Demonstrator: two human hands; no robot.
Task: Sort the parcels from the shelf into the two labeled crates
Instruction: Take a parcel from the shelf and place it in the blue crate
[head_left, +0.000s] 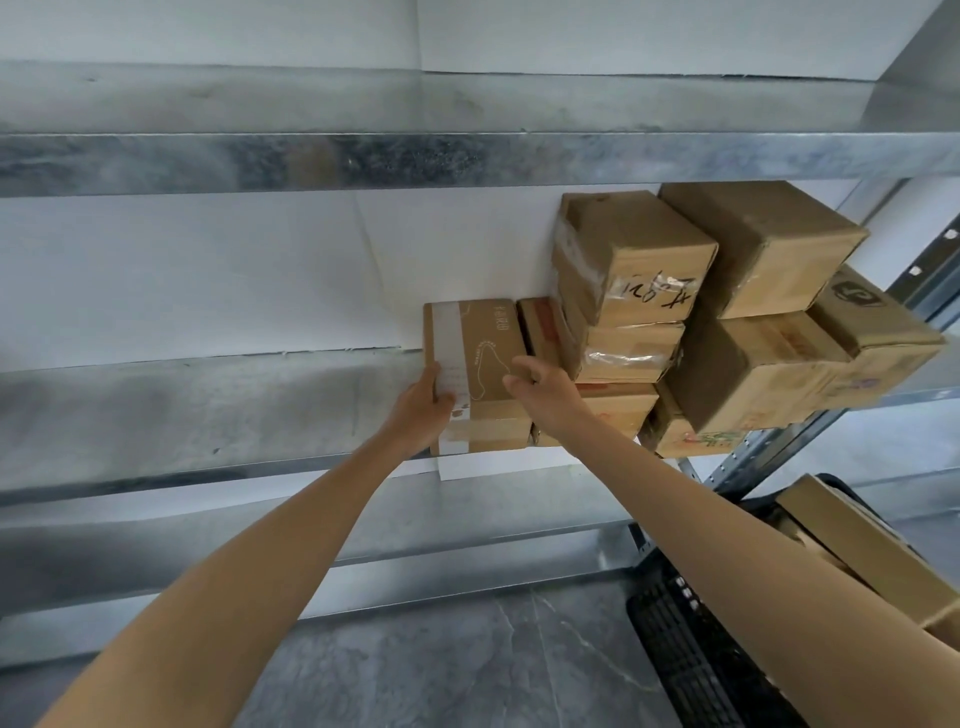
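Observation:
A small brown cardboard parcel (480, 358) with white tape and a white label stands at the left end of a group of parcels on the metal shelf (182, 405). My left hand (423, 410) grips its left front corner, thumb on top. My right hand (545, 387) touches its right top edge with curled fingers. To the right, several more brown parcels are stacked, among them one with black handwriting (636, 254) and a large plain one (761, 244).
A black slatted crate (691, 654) stands on the grey floor at the lower right, with cardboard parcels (862, 540) in it. An upper shelf board (415, 161) runs overhead. The shelf's perforated upright (737, 457) stands at the right.

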